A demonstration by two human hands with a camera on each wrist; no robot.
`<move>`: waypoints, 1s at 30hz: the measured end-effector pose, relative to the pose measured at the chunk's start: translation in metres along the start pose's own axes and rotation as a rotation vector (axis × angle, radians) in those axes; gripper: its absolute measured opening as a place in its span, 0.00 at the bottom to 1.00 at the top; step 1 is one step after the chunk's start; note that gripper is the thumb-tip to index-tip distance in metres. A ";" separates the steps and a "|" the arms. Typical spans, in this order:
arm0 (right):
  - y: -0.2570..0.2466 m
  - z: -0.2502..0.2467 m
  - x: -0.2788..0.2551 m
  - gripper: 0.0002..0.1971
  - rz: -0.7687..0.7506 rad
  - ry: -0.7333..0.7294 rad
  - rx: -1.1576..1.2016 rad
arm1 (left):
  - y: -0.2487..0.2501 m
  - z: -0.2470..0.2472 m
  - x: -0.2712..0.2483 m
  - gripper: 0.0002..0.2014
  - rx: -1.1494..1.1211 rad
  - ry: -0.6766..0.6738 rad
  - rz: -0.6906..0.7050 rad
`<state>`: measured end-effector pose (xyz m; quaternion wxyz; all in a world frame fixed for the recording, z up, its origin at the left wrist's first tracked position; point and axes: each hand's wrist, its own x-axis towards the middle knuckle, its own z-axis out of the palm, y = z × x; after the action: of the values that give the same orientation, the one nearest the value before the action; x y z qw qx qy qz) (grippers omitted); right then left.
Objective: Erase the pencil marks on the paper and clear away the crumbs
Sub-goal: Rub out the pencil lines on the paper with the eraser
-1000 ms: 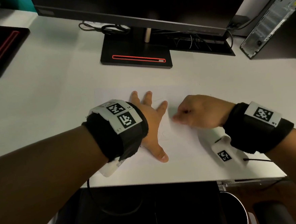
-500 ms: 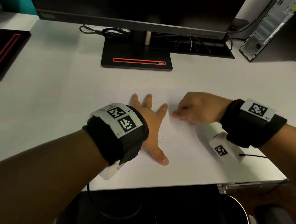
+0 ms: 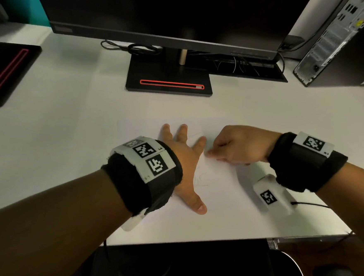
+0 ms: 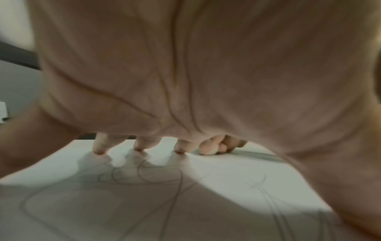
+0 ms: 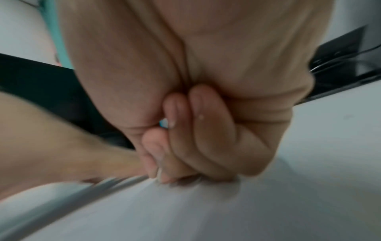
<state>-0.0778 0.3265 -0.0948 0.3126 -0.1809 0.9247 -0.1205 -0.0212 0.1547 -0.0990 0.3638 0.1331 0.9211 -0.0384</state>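
item 1: paper [image 3: 219, 191], white sheet, flat on white tabletop [image 3: 59, 146] near its front edge; faint pencil marks [image 4: 144, 176] of loops and lines, under and just beside the left palm.
item 2: left hand [image 3: 184, 159], fingers [image 4: 98, 146] straight and spread, tips pressed on the paper, thumb toward the front edge.
item 3: right hand [image 3: 240, 146], fingers [image 5: 198, 130] curled tight, knuckles down on the paper just right of the left hand; a small white and blue bit shows between the fingers, cannot tell what it is.
item 4: wrist bands [image 3: 307, 161], black, with square black-and-white code tags; tiny characters beside the tags, unreadable.
item 5: monitor stand [image 3: 168, 82], black, red-outlined slot.
item 6: computer tower [image 3: 331, 41], far right; labels illegible.
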 end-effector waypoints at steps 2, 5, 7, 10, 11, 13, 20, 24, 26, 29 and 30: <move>0.006 -0.011 0.004 0.22 0.063 0.049 0.038 | 0.000 0.000 0.000 0.77 0.003 0.001 0.002; 0.005 -0.012 0.005 0.23 0.050 0.066 -0.006 | -0.001 0.000 0.000 0.77 0.004 -0.002 0.003; 0.001 -0.005 0.005 0.23 0.023 0.029 -0.017 | -0.001 0.001 0.001 0.77 0.005 -0.003 0.005; 0.005 -0.013 0.007 0.22 0.081 0.057 0.022 | -0.001 0.001 0.000 0.77 0.007 -0.004 0.004; 0.006 -0.017 0.008 0.23 0.099 0.089 0.021 | -0.001 0.000 -0.001 0.77 0.004 -0.005 0.006; 0.006 -0.017 0.009 0.23 0.084 0.099 -0.003 | -0.001 0.000 -0.002 0.77 0.000 -0.005 0.006; 0.005 -0.021 0.012 0.22 0.099 0.086 0.016 | -0.001 -0.001 -0.001 0.77 0.011 -0.010 0.007; 0.001 -0.010 0.011 0.24 0.040 0.029 0.015 | -0.001 -0.001 -0.001 0.77 0.004 -0.015 0.000; 0.002 -0.011 0.012 0.24 0.067 0.020 0.071 | -0.001 -0.002 -0.002 0.78 0.016 -0.010 -0.006; 0.004 -0.019 0.015 0.22 0.115 0.100 0.069 | 0.001 -0.004 -0.006 0.78 0.033 -0.008 -0.005; 0.002 -0.017 0.015 0.22 0.105 0.102 0.044 | 0.002 -0.004 -0.007 0.77 0.039 -0.006 -0.006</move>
<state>-0.1000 0.3242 -0.0898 0.2747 -0.1189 0.9448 -0.1334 -0.0182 0.1552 -0.0910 0.3641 0.1375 0.9194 -0.0578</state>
